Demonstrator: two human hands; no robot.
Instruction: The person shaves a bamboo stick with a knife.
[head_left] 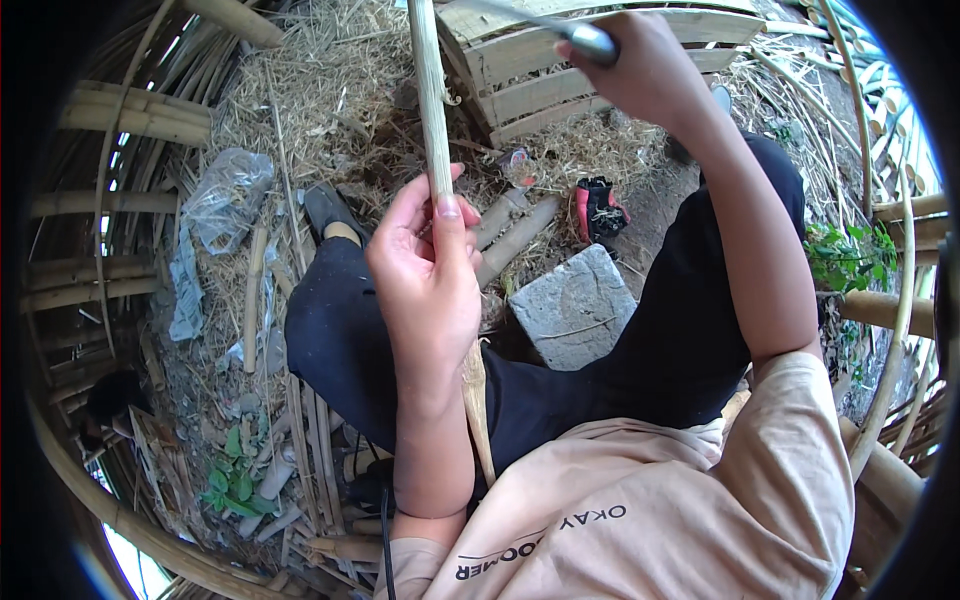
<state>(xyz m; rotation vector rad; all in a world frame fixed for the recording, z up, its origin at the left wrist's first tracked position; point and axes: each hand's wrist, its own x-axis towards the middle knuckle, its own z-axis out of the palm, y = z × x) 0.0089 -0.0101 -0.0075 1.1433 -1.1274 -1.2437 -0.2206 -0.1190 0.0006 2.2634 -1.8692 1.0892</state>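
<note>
My left hand [430,250] is closed around a long pale wooden stick [432,110], with the thumb pressed along it. The stick runs from the top edge down past my wrist, and its lower end [475,400] lies by my forearm and lap. A small shaving curls off its upper part. My right hand [640,70], raised at the upper right, grips a knife [592,44] by its rounded grey handle. The thin blade points up and left toward the stick; it is blurred and partly cut off by the top edge.
A slatted wooden crate [560,60] stands ahead. A grey stone block [575,305] lies between my legs, near a red and black object [600,208]. Shavings [320,80] and a clear plastic bag [228,195] cover ground at left. Bamboo poles [885,310] stand around me.
</note>
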